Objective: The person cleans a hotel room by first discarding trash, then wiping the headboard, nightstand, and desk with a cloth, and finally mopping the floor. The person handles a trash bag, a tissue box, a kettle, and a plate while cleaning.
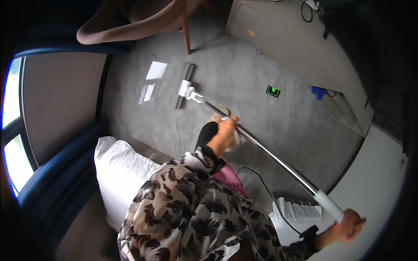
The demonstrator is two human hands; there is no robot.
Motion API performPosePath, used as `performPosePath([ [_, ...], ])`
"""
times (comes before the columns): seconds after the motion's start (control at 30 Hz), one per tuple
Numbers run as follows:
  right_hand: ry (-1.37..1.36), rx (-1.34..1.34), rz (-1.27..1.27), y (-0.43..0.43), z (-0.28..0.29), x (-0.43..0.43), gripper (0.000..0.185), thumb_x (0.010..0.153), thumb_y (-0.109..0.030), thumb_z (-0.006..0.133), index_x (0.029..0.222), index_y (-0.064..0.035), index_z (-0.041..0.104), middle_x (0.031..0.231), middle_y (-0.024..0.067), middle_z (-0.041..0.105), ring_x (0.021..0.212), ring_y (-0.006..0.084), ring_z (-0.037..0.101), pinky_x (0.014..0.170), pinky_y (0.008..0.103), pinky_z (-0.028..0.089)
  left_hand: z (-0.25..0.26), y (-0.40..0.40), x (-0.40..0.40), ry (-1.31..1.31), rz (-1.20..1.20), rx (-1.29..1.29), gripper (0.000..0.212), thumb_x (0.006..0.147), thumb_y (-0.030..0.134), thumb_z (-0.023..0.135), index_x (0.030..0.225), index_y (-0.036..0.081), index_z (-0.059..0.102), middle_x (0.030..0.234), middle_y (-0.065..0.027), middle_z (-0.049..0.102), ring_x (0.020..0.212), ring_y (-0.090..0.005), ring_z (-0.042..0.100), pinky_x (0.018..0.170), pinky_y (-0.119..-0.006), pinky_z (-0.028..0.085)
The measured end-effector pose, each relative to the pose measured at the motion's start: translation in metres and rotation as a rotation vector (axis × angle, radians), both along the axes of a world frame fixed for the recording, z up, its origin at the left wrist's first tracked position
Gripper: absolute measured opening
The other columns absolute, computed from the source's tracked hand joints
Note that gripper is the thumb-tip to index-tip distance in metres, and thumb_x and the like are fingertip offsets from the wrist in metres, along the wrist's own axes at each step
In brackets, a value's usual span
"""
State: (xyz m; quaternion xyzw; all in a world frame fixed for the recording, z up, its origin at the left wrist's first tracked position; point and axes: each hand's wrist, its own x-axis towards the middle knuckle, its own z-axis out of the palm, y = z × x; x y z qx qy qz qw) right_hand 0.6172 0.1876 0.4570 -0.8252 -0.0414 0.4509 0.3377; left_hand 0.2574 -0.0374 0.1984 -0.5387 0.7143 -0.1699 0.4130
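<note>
My left hand (226, 132) grips the metal pole (277, 156) of a flat-headed floor mop around its lower half. At the pole's upper end, low on the right, my right hand (352, 225) is closed around the end of the white handle grip (329, 206). The pole slants down to the mop head (185, 86), a narrow dark bar with a white joint, which lies on the grey tiled floor (222, 68). A beige shoe (219, 115) stands just beyond my left hand. Something pale below that hand is blurred.
A small black panel with a green arrow (273, 91) lies on the floor, wired toward a low cabinet (277, 42). A chair leg (186, 36) stands beyond the mop head. White sacks (122, 169) and blue curtains (65, 182) are at left; another white sack (294, 215) is at right.
</note>
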Motion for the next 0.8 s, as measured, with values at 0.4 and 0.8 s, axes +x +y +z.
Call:
performPosePath([
  [0.4, -0.003, 0.238, -0.028, -0.021, -0.007, 0.028, 0.015, 0.078, -0.005, 0.044, 0.070, -0.0124, 0.034, 0.046, -0.0022, 0.031, 0.043, 0.0110, 0.030, 0.054, 0.0285, 0.033, -0.081, 0.032, 0.018, -0.042, -0.139, 0.348, 0.023, 0.077, 0.018, 0.065, 0.081, 0.001, 0.050, 0.065, -0.0106, 0.051, 0.054, -0.0247, 0.050, 0.045, -0.044, 0.039],
  [0.8, 0.037, 0.115, -0.204, -0.009, 0.012, -0.060, 0.024, 0.079, 0.001, 0.043, 0.067, -0.0149, 0.029, 0.049, -0.0029, 0.027, 0.049, 0.0092, 0.028, 0.059, 0.0270, 0.029, -0.083, 0.005, 0.011, -0.230, -0.319, 0.339, 0.019, 0.074, 0.015, 0.067, 0.075, -0.001, 0.056, 0.064, -0.0081, 0.053, 0.055, -0.0199, 0.050, 0.051, -0.039, 0.042],
])
